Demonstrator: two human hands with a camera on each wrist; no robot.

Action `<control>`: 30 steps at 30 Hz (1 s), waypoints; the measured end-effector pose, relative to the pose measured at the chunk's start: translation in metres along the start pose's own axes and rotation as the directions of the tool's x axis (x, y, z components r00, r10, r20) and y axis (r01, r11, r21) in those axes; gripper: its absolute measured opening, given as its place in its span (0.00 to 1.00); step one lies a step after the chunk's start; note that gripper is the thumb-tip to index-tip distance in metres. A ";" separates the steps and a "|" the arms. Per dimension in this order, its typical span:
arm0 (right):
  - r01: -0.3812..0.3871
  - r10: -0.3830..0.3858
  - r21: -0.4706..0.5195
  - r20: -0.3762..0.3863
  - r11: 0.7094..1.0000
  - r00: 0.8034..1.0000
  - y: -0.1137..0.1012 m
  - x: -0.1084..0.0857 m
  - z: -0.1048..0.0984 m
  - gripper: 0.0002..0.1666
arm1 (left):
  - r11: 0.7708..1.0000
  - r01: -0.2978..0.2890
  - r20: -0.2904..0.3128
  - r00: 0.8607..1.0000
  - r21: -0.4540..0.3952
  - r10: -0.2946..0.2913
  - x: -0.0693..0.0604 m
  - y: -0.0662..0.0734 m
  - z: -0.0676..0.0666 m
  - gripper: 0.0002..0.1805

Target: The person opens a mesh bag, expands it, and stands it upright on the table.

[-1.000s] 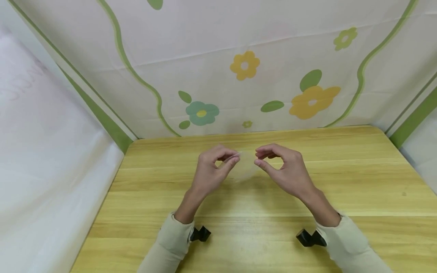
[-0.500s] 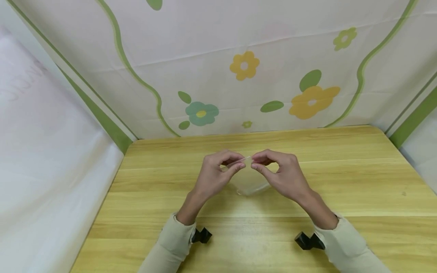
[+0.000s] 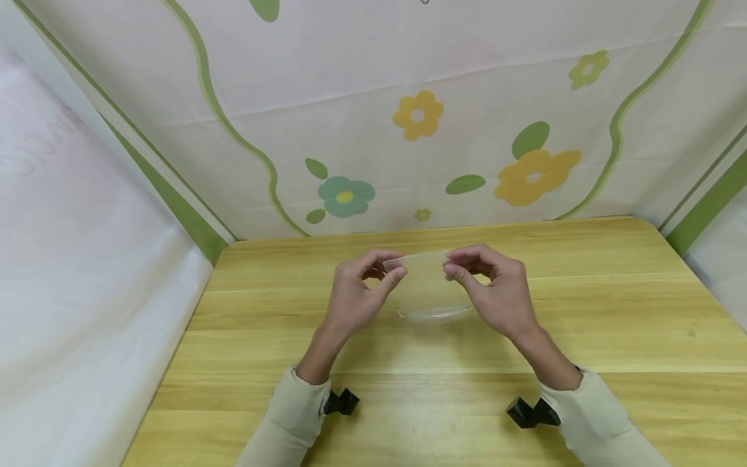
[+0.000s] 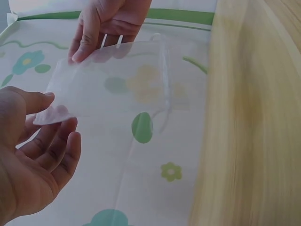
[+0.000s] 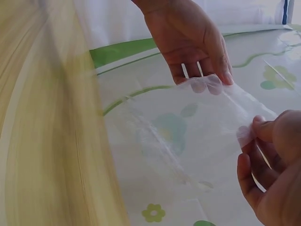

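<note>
A small translucent, film-like pouch [image 3: 430, 285] hangs between both hands above the table; its exact kind cannot be told. My left hand [image 3: 363, 285] pinches the upper left corner between thumb and fingers, and my right hand [image 3: 493, 285] pinches the upper right part. In the left wrist view the sheer pouch [image 4: 113, 84] is spread flat, with a gathered band and thin loop-like ends along its far edge. Fingertips show through the film in the right wrist view, where the pouch [image 5: 188, 127] slopes between the left hand [image 5: 197, 47] and the right hand [image 5: 277, 160].
The wooden table [image 3: 420, 402] lies beneath both forearms. Behind it rises a white cloth backdrop [image 3: 350, 78] printed with flowers and leaves, and a white cloth [image 3: 87, 272] hangs at the left. Black mounts [image 3: 344, 402] stick out from the sleeves.
The right hand, earlier apart from the pouch, came in to its top edge and took hold. The hands have since drawn apart, stretching the top edge and turning the pouch's face forward.
</note>
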State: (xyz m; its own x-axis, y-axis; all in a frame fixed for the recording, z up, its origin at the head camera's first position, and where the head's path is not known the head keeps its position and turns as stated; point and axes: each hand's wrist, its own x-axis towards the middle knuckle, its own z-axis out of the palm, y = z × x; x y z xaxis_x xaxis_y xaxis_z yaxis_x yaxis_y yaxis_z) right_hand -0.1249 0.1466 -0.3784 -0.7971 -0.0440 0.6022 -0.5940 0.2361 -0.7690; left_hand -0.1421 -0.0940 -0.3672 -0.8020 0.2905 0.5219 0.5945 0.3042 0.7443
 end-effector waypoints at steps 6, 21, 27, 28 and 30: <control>-0.034 0.040 0.091 -0.058 0.995 0.998 0.001 0.001 -0.001 0.12 | 0.999 0.022 -0.028 0.999 -0.028 -0.022 0.000 0.001 -0.003 0.08; -0.082 0.082 0.061 0.002 0.995 0.997 -0.001 0.001 -0.002 0.14 | 0.999 -0.036 -0.045 0.998 -0.020 0.035 0.002 -0.001 -0.005 0.04; -0.100 0.101 0.040 -0.012 0.994 0.995 -0.002 0.001 -0.002 0.13 | 0.999 -0.035 -0.039 0.999 -0.010 0.035 0.002 -0.001 -0.005 0.03; -0.103 0.104 0.038 -0.014 0.994 0.995 -0.002 0.001 -0.002 0.13 | 0.999 -0.035 -0.038 0.999 -0.010 0.035 0.002 -0.001 -0.005 0.02; -0.108 0.108 0.033 -0.014 0.994 0.994 -0.003 0.001 -0.002 0.14 | 0.999 -0.033 -0.036 0.999 -0.013 0.032 0.002 0.000 -0.004 0.03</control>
State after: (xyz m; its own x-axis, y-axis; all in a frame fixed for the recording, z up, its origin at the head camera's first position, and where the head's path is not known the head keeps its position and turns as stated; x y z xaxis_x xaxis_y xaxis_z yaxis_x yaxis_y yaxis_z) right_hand -0.1236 0.1477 -0.3753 -0.8551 -0.0042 0.5184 -0.5079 0.2072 -0.8361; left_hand -0.1442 -0.0974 -0.3646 -0.7840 0.2670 0.5604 0.6197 0.2828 0.7321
